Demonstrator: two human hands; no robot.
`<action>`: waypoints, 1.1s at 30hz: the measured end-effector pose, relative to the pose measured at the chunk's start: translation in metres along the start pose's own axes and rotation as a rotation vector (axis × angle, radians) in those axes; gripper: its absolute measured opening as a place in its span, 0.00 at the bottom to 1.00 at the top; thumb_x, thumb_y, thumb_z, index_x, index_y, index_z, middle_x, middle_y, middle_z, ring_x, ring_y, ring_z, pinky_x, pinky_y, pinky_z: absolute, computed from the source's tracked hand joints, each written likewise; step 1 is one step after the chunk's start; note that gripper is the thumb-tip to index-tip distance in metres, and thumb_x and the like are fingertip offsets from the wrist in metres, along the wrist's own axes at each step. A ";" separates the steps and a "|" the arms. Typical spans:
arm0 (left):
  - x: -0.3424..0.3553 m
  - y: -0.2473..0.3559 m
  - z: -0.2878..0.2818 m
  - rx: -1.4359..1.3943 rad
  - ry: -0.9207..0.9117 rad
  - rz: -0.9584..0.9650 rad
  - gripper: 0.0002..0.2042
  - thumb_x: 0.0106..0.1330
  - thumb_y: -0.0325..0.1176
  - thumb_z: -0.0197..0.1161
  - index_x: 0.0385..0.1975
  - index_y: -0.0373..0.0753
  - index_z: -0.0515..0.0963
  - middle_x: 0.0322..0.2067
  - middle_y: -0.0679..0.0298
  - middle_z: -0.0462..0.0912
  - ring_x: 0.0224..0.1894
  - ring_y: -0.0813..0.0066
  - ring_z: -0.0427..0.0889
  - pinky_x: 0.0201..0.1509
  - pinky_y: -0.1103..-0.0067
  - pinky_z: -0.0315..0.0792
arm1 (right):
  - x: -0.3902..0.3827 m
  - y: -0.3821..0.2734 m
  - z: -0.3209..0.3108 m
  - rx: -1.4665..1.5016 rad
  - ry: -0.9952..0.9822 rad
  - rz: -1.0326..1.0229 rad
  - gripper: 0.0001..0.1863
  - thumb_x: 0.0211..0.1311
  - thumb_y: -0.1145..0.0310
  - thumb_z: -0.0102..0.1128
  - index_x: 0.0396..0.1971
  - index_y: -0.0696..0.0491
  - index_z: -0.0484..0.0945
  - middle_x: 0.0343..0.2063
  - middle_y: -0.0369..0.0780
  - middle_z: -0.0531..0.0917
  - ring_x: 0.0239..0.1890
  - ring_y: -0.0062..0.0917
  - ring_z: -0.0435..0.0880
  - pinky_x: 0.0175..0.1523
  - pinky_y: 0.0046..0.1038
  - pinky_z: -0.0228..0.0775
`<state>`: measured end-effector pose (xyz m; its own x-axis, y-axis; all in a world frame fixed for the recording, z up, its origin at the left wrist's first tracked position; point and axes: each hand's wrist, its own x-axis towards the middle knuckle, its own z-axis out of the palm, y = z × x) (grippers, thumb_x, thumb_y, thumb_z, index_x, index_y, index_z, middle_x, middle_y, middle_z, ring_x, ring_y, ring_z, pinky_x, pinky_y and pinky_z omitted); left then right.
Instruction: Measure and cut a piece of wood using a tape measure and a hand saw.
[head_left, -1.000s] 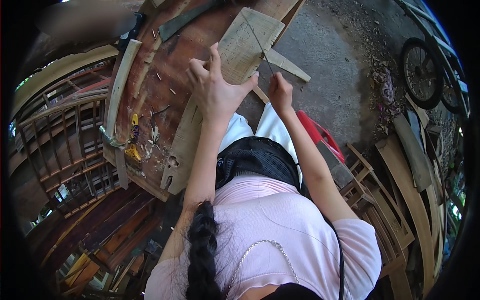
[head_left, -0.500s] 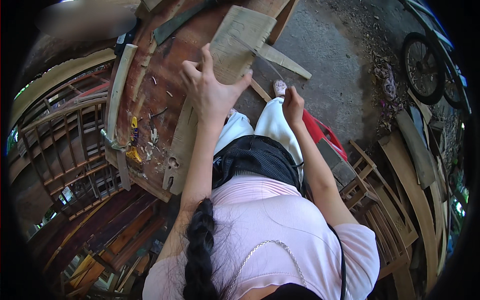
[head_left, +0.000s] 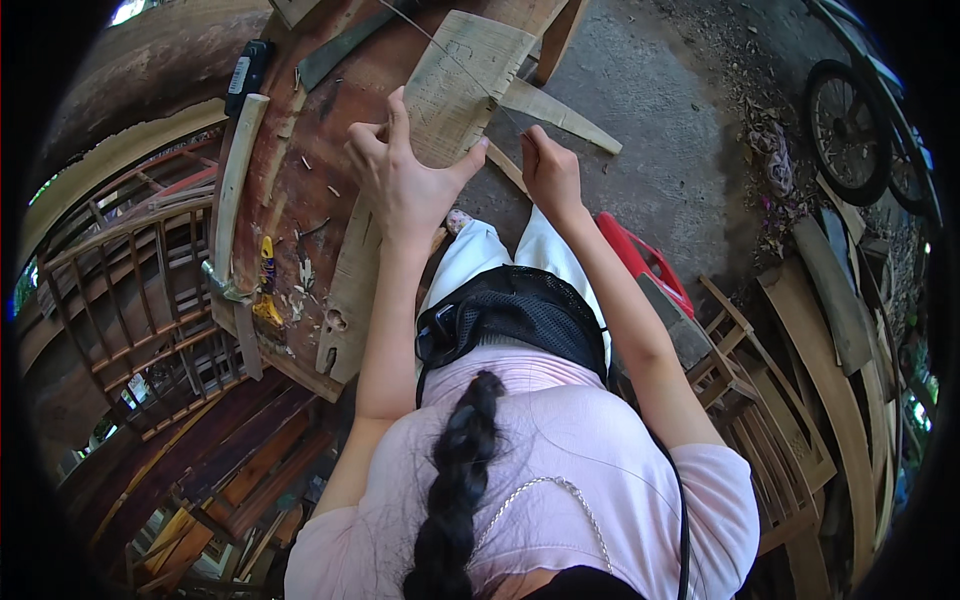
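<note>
Compared with half a second ago, the right hand [head_left: 552,172] has come forward and inward, away from the lap, and the thin dark tool [head_left: 465,72] it pinches now reaches much farther across the wooden board [head_left: 440,98]. The board itself sits at the edge of the red-brown bench [head_left: 322,115], slightly farther left in the view, and the tool crosses its right edge. The left hand [head_left: 408,180] keeps the same pose at the board's near end, thumb and forefinger spread wide apart; how firmly it presses cannot be told. The braid [head_left: 460,490] has swung toward the middle of the chest, and the shoe that showed beside the right hand has gone from sight, while another patterned shoe [head_left: 458,220] peeps out near the left wrist. The tool's far end is cut off by the upper edge, and whether it is a wire or a narrow blade is hard to make out. The curled right fingers hide its near end, and the left hand's folded fingertips are hard to see.
</note>
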<state>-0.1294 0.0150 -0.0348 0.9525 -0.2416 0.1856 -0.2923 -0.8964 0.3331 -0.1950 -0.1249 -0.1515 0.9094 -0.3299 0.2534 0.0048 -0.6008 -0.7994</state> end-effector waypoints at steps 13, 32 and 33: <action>-0.004 0.004 -0.008 0.055 -0.021 0.023 0.41 0.35 0.54 0.69 0.51 0.43 0.63 0.32 0.56 0.61 0.37 0.59 0.64 0.41 0.69 0.64 | -0.003 -0.003 -0.013 -0.061 -0.073 -0.046 0.04 0.52 0.74 0.52 0.25 0.54 0.67 0.17 0.46 0.75 0.21 0.40 0.77 0.25 0.38 0.67; -0.010 0.001 -0.009 0.055 -0.027 -0.016 0.42 0.34 0.53 0.69 0.52 0.41 0.63 0.33 0.56 0.61 0.38 0.60 0.64 0.41 0.69 0.65 | -0.031 0.024 -0.034 -0.196 -0.138 -0.027 0.04 0.54 0.72 0.52 0.27 0.54 0.68 0.17 0.46 0.75 0.20 0.41 0.76 0.23 0.37 0.67; -0.009 0.002 -0.007 0.045 -0.020 0.005 0.42 0.34 0.53 0.69 0.52 0.41 0.63 0.33 0.56 0.61 0.37 0.60 0.64 0.42 0.69 0.65 | -0.010 0.011 -0.026 -0.157 -0.083 -0.085 0.04 0.55 0.72 0.52 0.26 0.55 0.67 0.16 0.46 0.74 0.20 0.42 0.76 0.23 0.37 0.66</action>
<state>-0.1389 0.0185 -0.0290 0.9528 -0.2527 0.1683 -0.2930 -0.9109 0.2905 -0.2150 -0.1466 -0.1486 0.9395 -0.2159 0.2659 0.0243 -0.7323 -0.6806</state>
